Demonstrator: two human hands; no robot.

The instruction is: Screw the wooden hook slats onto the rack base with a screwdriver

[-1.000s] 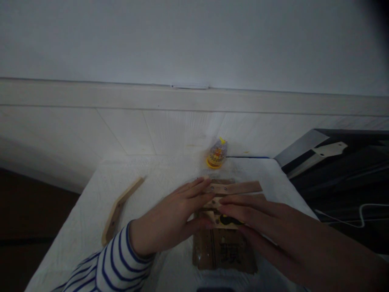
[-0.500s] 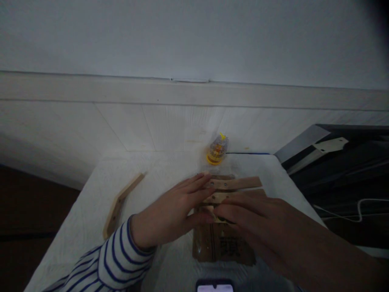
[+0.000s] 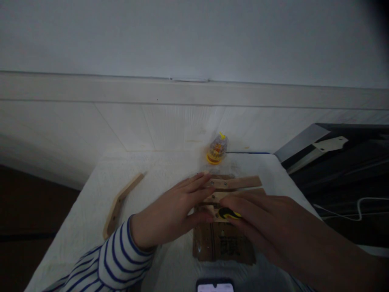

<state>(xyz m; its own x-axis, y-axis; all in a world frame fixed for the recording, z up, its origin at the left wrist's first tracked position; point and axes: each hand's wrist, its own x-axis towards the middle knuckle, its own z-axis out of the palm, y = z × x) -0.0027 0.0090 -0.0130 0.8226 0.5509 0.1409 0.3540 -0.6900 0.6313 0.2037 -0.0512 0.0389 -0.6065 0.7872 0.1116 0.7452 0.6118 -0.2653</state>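
Observation:
My left hand [image 3: 179, 205] holds the left ends of flat wooden pieces [image 3: 243, 182], thumb on the nearest piece and fingers across the farther ones. Two screws show in the farthest piece. In my closed right hand [image 3: 258, 213] is a screwdriver with a black-and-yellow handle [image 3: 227, 213], over the right part of the nearer pieces. Its shaft and tip are hidden from me. Under the wood lies a brown taped cardboard piece [image 3: 205, 245] with dark printed characters.
Another angled wooden piece [image 3: 117, 202] lies at the left of the white-covered table [image 3: 170, 164]. A clear container with a yellow base [image 3: 216, 151] stands at the back by the wall. A phone [image 3: 215, 286] is at the near edge. Dark items and a white cable [image 3: 358, 209] are on the right.
My right hand has turned and shifted slightly, so more of the screwdriver's handle shows. My left hand and the wooden pieces stay in place.

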